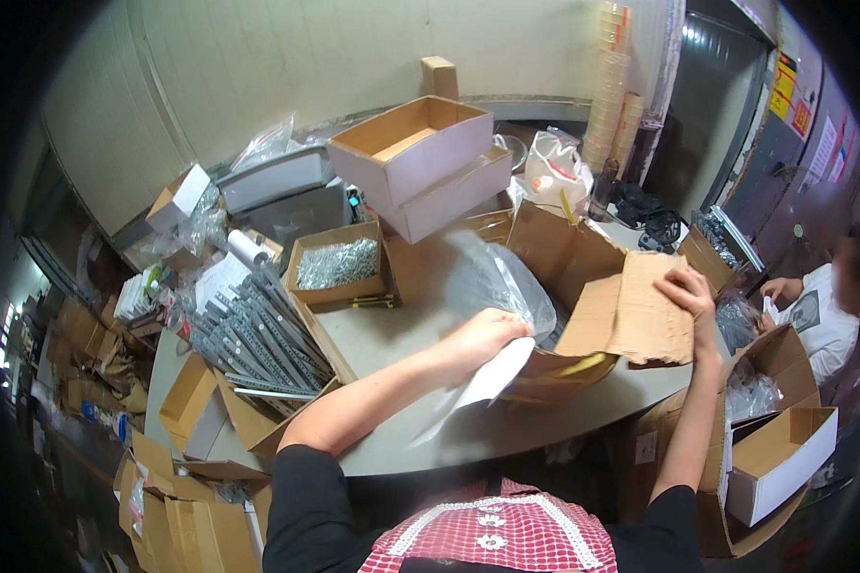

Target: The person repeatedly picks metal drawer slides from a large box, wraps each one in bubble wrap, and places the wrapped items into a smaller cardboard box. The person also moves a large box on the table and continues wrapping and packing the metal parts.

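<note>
My left hand (pixel 491 335) is closed on a clear plastic bag (pixel 505 283) and a white sheet of paper (pixel 498 369), at the near left side of an open cardboard box (pixel 570 251). The bag is partly blurred; its contents cannot be made out. With my right hand (pixel 688 294) I grip a flap (pixel 652 308) of the same box, at its right side. The flap is folded outward and has a ragged edge. Most of the box's inside is hidden by the bag and the flaps.
Metal slide rails (pixel 258 344) fill a carton on the left. Behind it stands a small carton of metal screws (pixel 338 263). White cardboard trays (pixel 430 168) are stacked at the back. Open cartons (pixel 770 358) flank the table (pixel 401 444). A person (pixel 824 315) sits at the right.
</note>
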A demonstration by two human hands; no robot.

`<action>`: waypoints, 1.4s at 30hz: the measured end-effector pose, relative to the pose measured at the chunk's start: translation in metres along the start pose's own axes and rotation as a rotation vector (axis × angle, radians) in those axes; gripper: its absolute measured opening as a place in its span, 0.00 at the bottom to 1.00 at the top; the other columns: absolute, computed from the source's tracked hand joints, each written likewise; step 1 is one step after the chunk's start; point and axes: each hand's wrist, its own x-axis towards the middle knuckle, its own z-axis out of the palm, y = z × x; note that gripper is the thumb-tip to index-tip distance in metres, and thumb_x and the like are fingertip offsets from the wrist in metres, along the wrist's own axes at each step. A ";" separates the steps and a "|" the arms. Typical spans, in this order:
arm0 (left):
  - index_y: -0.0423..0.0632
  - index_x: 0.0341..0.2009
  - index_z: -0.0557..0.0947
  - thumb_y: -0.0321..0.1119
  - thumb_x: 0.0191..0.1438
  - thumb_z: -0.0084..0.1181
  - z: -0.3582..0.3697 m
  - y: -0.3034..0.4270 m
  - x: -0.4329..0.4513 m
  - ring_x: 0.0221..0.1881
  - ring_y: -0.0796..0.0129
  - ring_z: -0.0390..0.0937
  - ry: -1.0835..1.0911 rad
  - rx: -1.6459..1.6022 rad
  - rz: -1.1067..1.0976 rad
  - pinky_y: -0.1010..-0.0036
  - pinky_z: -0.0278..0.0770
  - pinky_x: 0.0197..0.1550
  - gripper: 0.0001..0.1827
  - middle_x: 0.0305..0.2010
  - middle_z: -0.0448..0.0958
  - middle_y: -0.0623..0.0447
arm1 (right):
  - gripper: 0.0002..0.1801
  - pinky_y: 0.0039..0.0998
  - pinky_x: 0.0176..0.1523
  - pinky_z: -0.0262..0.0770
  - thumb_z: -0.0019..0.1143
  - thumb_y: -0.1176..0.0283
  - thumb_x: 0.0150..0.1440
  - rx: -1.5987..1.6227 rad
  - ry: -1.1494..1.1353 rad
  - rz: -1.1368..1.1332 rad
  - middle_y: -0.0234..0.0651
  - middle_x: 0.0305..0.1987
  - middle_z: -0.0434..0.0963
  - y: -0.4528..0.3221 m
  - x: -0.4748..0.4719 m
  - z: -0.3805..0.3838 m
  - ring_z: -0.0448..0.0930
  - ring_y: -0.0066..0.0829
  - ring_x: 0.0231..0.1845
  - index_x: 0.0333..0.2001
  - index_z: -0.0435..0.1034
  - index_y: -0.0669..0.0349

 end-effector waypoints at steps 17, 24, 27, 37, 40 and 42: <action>0.42 0.32 0.74 0.34 0.69 0.44 -0.004 -0.064 -0.115 0.20 0.69 0.68 0.048 -0.621 -0.223 0.72 0.68 0.24 0.13 0.22 0.68 0.52 | 0.22 0.31 0.66 0.69 0.51 0.75 0.68 0.739 0.296 0.799 0.39 0.61 0.78 -0.020 -0.118 0.081 0.77 0.30 0.62 0.64 0.69 0.70; 0.43 0.30 0.76 0.35 0.66 0.48 0.010 -0.082 -0.134 0.19 0.69 0.71 -0.041 -0.601 -0.319 0.72 0.69 0.23 0.13 0.21 0.72 0.53 | 0.40 0.40 0.76 0.59 0.52 0.68 0.69 1.086 0.218 1.007 0.41 0.78 0.57 -0.121 -0.208 0.140 0.59 0.38 0.77 0.79 0.44 0.58; 0.43 0.30 0.78 0.36 0.65 0.49 0.028 -0.088 -0.130 0.20 0.70 0.73 -0.001 -0.565 -0.351 0.73 0.70 0.24 0.14 0.21 0.75 0.53 | 0.48 0.41 0.79 0.53 0.58 0.77 0.63 0.755 0.103 0.785 0.40 0.82 0.48 -0.122 -0.188 0.153 0.50 0.39 0.82 0.80 0.39 0.57; 0.42 0.32 0.83 0.36 0.65 0.51 0.122 -0.078 -0.081 0.18 0.71 0.73 -0.024 -0.509 -0.398 0.74 0.69 0.19 0.14 0.22 0.76 0.53 | 0.49 0.37 0.76 0.58 0.64 0.72 0.59 1.025 -0.038 0.621 0.46 0.79 0.57 0.007 -0.084 0.185 0.60 0.40 0.79 0.78 0.46 0.64; 0.41 0.32 0.83 0.36 0.66 0.51 0.148 -0.080 -0.059 0.17 0.69 0.72 -0.005 -0.588 -0.392 0.73 0.68 0.18 0.15 0.21 0.76 0.53 | 0.42 0.33 0.67 0.69 0.64 0.66 0.64 0.990 -0.074 0.740 0.44 0.72 0.68 0.045 -0.083 0.202 0.72 0.35 0.70 0.76 0.54 0.65; 0.41 0.33 0.84 0.36 0.66 0.51 0.153 -0.089 -0.056 0.16 0.69 0.72 -0.035 -0.549 -0.310 0.73 0.67 0.18 0.14 0.20 0.75 0.53 | 0.31 0.29 0.63 0.72 0.55 0.64 0.70 0.984 0.078 0.806 0.43 0.66 0.74 0.053 -0.107 0.218 0.77 0.32 0.62 0.71 0.61 0.66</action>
